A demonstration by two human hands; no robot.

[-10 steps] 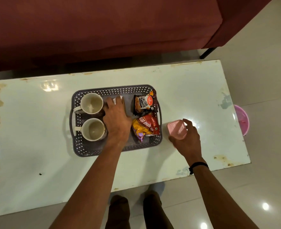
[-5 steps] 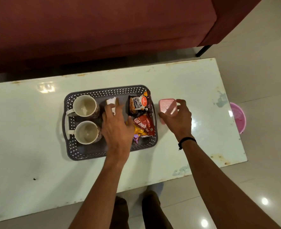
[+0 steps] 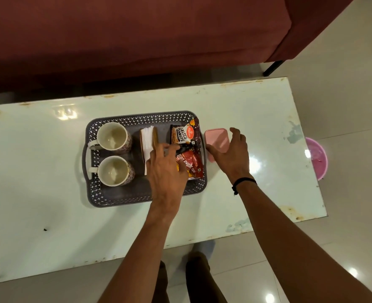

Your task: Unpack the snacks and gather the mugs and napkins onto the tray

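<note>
Two mugs [image 3: 113,154], napkins [image 3: 147,147], snack packets [image 3: 186,154] sit on tray [image 3: 97,193]. Left hand [image 3: 166,171], fingers loose, has lifted off napkins. Right hand [image 3: 232,152], spread wide, has slid pink box [image 3: 216,141] against tray's 3 o'clock edge on tabletop [image 3: 38,215]; gathering looks nearly finished.

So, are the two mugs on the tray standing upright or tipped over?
Upright: both mugs on the tray show round open mouths facing up.

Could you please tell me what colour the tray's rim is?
Grey, with a perforated lattice pattern, on the tray; head view.
</note>
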